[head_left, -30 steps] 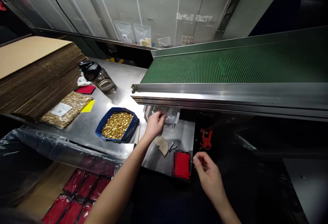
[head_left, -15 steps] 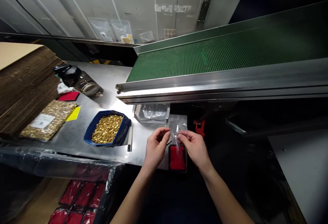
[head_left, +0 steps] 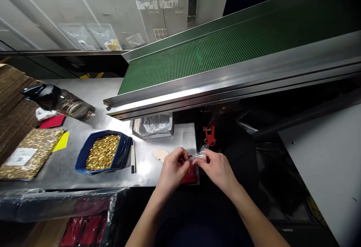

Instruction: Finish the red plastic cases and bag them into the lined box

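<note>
Near you, at the right end of the worktop [head_left: 149, 175], your right hand [head_left: 218, 168] has its grip closed on a small clear plastic bag [head_left: 200, 154], while your left hand [head_left: 172, 168] curls its fingertips at the bag's left end; I cannot tell whether that grip holds it. A red pouch [head_left: 190, 176] shows below the bag, partly hidden by your left hand. Farther left sits a blue bin [head_left: 80, 161] of gold-coloured pieces [head_left: 103, 153], then a black-lidded bottle [head_left: 70, 104], with the green conveyor belt [head_left: 169, 66] far right.
</note>
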`<action>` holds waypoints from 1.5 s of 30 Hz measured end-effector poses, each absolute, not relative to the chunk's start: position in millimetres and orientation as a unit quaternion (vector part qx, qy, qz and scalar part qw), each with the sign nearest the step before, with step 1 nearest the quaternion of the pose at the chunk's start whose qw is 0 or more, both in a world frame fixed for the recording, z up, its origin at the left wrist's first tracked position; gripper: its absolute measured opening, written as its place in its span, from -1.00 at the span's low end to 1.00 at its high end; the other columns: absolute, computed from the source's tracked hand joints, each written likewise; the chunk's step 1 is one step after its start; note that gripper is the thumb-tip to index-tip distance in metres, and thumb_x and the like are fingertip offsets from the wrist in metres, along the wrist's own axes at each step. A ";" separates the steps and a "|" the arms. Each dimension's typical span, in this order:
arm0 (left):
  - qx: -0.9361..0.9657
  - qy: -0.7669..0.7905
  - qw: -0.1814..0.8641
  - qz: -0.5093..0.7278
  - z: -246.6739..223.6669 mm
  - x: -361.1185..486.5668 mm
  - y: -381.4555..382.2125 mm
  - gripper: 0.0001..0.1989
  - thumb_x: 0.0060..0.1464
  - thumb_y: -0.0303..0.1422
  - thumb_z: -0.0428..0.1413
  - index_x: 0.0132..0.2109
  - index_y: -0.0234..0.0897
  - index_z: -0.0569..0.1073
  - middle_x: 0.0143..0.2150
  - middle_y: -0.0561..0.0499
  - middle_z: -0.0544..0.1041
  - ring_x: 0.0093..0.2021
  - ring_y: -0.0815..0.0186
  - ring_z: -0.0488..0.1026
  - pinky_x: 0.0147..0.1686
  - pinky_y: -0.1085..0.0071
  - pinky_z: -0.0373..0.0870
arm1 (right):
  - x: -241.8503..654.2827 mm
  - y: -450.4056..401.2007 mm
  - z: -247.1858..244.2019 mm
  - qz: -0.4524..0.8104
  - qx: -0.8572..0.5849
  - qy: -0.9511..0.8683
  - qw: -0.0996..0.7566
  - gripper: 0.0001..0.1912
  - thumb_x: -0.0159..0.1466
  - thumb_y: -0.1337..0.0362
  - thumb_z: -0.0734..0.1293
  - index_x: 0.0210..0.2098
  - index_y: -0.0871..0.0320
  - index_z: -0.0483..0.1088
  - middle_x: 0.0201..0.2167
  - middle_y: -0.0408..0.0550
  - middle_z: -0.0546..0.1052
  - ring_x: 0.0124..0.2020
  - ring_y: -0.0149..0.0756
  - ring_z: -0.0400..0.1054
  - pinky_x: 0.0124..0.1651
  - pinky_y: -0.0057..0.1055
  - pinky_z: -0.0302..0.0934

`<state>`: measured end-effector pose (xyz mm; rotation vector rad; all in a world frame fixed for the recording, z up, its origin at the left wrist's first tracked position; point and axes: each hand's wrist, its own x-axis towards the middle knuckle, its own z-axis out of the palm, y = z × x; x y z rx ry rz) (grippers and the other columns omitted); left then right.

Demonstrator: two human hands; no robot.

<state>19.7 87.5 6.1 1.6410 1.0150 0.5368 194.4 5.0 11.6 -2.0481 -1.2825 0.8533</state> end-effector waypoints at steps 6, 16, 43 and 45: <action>0.601 0.438 0.621 0.248 4.0 16.2 82.3 -0.81 0.15 -0.26 0.26 -0.24 -0.24 0.43 -0.39 0.10 0.39 -0.37 0.34 0.32 -0.34 0.44 0.25 | 194.8 8.8 10.6 0.325 -0.754 -0.480 0.309 -0.50 0.31 -0.04 0.40 -0.58 0.09 0.20 -0.56 -0.20 0.35 -0.51 -0.35 0.20 -0.42 -0.40 -0.01; 0.634 0.471 0.538 0.294 4.9 14.6 90.6 -0.93 0.06 -0.46 0.14 -0.28 -0.22 0.40 -0.33 0.08 0.43 -0.31 0.32 0.38 -0.28 0.42 0.31 | 188.5 9.1 26.1 0.318 -0.737 -0.467 0.372 -0.70 0.34 0.28 0.24 -0.50 0.07 0.10 -0.32 -0.12 0.54 -0.27 -0.25 0.45 -0.20 -0.38 0.20; 0.415 0.574 0.656 0.262 -5.6 -77.8 62.0 -0.56 0.06 0.02 0.32 -0.24 -0.20 0.34 -0.56 0.25 0.22 -0.63 0.48 0.05 -0.63 0.55 -0.01 | 181.1 -56.2 -8.6 0.612 -0.644 -0.399 0.229 -0.64 0.41 -0.02 0.29 -0.29 0.12 0.49 -0.44 -0.11 0.59 -0.50 -0.37 0.45 -0.45 -0.51 0.23; 0.404 0.596 0.629 0.294 -8.7 -72.5 63.2 -0.54 0.07 0.06 0.29 -0.26 -0.20 0.34 -0.60 0.25 0.23 -0.65 0.48 0.05 -0.65 0.55 -0.03 | 165.6 -76.6 -21.2 0.686 -0.610 -0.324 0.230 -0.63 0.39 -0.05 0.32 -0.15 0.13 0.52 -0.36 -0.07 0.64 -0.58 -0.41 0.42 -0.54 -0.54 0.20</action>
